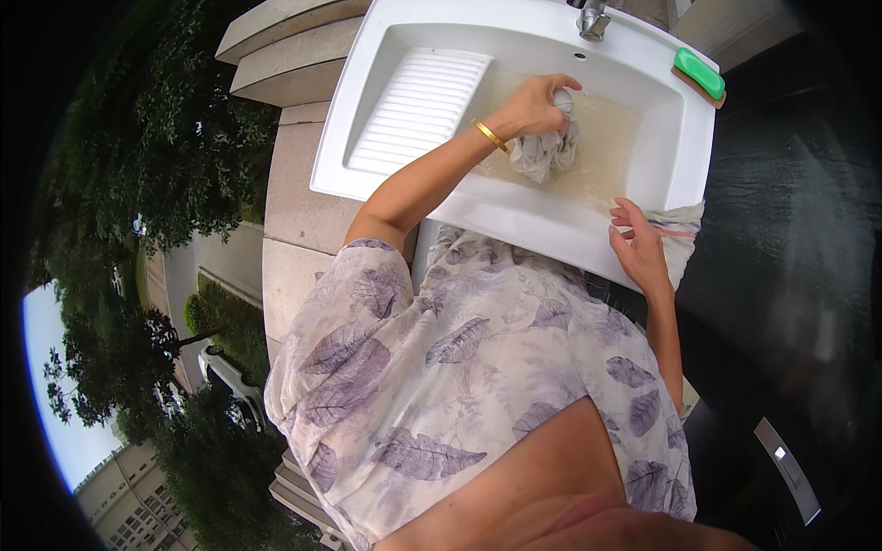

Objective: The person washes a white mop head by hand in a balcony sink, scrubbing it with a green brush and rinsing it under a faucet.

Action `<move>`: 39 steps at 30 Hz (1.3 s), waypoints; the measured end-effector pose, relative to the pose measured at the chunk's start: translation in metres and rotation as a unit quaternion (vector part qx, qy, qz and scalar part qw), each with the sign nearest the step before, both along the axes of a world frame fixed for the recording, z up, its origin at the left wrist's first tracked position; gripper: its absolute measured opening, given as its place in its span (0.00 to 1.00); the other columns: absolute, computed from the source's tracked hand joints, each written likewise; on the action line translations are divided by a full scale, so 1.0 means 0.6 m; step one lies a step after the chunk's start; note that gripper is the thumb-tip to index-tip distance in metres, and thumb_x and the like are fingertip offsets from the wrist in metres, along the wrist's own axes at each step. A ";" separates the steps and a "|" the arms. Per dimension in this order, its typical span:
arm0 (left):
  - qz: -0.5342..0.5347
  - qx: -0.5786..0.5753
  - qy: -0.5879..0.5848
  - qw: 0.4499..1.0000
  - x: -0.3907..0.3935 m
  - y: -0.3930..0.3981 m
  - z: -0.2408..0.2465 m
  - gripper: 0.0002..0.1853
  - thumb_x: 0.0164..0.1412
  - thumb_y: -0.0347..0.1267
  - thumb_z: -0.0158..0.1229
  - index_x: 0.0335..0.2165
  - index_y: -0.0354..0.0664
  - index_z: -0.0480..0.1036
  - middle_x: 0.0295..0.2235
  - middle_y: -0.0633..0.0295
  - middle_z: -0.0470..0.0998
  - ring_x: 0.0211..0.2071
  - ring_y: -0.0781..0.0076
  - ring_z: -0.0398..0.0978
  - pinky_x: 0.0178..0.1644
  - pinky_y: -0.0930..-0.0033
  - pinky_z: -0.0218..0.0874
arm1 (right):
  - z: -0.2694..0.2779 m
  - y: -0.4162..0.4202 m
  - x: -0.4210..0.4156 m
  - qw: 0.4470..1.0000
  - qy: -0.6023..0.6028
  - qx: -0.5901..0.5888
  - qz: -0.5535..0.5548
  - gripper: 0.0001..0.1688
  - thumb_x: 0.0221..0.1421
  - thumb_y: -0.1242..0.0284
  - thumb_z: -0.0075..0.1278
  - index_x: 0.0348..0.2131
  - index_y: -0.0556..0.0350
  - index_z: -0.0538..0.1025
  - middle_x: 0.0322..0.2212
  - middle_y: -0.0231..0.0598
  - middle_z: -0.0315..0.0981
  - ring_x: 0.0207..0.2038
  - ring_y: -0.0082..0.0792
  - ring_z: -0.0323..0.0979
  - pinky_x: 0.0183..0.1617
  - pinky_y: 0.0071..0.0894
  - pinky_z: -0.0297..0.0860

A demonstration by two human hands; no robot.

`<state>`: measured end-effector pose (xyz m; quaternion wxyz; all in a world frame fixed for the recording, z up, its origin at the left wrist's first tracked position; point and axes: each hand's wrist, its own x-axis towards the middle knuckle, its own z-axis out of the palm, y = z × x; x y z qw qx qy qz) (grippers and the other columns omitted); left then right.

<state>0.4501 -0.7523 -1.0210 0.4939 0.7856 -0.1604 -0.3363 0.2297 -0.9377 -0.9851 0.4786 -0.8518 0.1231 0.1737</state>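
My left hand [541,107] grips a wet, bunched pale cloth [544,151] over the cloudy water [599,138] in a white laundry sink [482,210]. A gold bangle [490,135] circles that wrist. At the sink's near right rim, my right hand [637,241] has its fingers loosely apart and holds nothing. Beside it a whitish towel with red and blue stripes [679,231] drapes over the rim corner. The ribbed washboard [422,110] slopes down at the basin's left.
A metal faucet [594,22] stands at the far rim. On the right far corner lies a green soap bar or brush [699,72] with a brown base. Stone ledges [303,165] flank the sink's left, and a dark glossy panel [785,206] is at the right.
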 end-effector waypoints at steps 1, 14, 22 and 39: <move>-0.009 -0.009 -0.033 0.999 0.002 0.006 0.057 0.28 0.33 0.23 0.56 0.41 0.39 0.72 0.27 0.59 0.76 0.30 0.72 0.73 0.35 0.71 0.66 | -0.003 0.013 0.029 0.999 -0.011 -0.030 0.008 0.35 0.47 0.75 0.53 0.55 0.55 0.60 0.44 0.43 0.70 0.45 0.34 0.69 0.44 0.31 0.66; 0.167 -0.187 0.020 0.968 0.112 0.160 0.073 0.22 0.40 0.18 0.48 0.39 0.39 0.75 0.32 0.59 0.77 0.30 0.74 0.75 0.38 0.74 0.68 | -0.158 0.105 0.253 0.940 -0.048 0.276 -0.197 0.22 0.39 0.80 0.54 0.39 0.65 0.72 0.34 0.40 0.73 0.37 0.30 0.70 0.43 0.26 0.64; 0.157 -0.047 -0.215 0.963 0.222 0.251 -0.103 0.16 0.50 0.24 0.47 0.39 0.40 0.75 0.36 0.54 0.73 0.35 0.67 0.74 0.39 0.70 0.65 | -0.116 0.179 0.376 0.917 -0.060 0.314 -0.238 0.11 0.42 0.78 0.51 0.31 0.63 0.72 0.29 0.38 0.73 0.31 0.24 0.69 0.37 0.23 0.65; 0.193 0.244 -0.349 0.884 0.096 0.205 -0.195 0.13 0.46 0.35 0.50 0.32 0.46 0.74 0.33 0.59 0.75 0.38 0.57 0.69 0.39 0.55 0.58 | -0.250 0.216 0.309 0.988 0.085 0.028 -0.126 0.24 0.31 0.80 0.45 0.36 0.62 0.71 0.27 0.34 0.70 0.29 0.27 0.66 0.33 0.23 0.63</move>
